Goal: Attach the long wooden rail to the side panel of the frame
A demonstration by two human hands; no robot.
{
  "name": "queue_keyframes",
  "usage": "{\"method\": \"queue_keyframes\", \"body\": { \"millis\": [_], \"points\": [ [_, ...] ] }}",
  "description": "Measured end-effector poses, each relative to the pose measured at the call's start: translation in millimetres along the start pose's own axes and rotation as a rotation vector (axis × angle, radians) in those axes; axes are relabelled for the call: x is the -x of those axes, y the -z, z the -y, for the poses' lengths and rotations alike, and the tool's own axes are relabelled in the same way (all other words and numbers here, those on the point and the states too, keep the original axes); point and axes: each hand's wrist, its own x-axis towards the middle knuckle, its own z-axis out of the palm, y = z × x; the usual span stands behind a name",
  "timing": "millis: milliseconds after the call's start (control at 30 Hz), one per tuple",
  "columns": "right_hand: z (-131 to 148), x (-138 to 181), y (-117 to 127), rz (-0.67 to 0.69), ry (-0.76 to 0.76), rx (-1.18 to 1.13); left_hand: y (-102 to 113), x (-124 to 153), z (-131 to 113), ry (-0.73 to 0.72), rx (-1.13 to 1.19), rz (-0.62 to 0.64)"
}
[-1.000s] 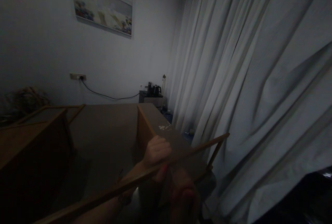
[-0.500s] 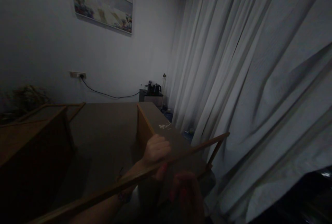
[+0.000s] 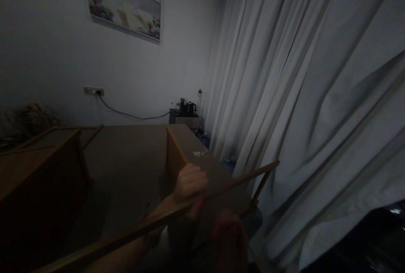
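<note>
A brown wooden furniture piece [image 3: 133, 159] lies in front of me in a dim room, with an upright side panel [image 3: 202, 163] running away from me. My left hand [image 3: 190, 183] is closed over the near top edge of that panel. A thin wooden rail [image 3: 249, 174] crosses diagonally just below its knuckles. My right hand [image 3: 230, 239] is low in the view, close to the panel's near end. It is dark and blurred, so its fingers do not show.
A long pale curtain [image 3: 300, 108] hangs close on the right. Another wooden panel [image 3: 38, 167] stands at the left. On the far wall are a picture [image 3: 125, 5] and a socket with a cable [image 3: 93, 91]. A kettle [image 3: 190, 108] sits on a small cabinet.
My right hand has drifted a little down and to the right. My left hand keeps its hold on the panel edge, and the furniture has barely moved.
</note>
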Motion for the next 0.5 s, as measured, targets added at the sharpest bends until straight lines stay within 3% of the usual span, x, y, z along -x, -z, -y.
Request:
{"method": "queue_keyframes", "body": {
  "millis": [100,200,400,500],
  "points": [
    [-2,-2,-4,-0.01,-0.04,-0.011,-1,2,1,0.0,0.019,-0.01],
    [2,-5,-11,0.068,-0.037,-0.031,-2,3,1,0.016,0.037,-0.011],
    [9,-8,-7,0.161,0.145,0.195,-1,4,1,0.031,0.034,0.034],
    [9,-3,0,0.169,-0.048,0.11,0,3,1,0.02,0.022,0.041]
  ]
}}
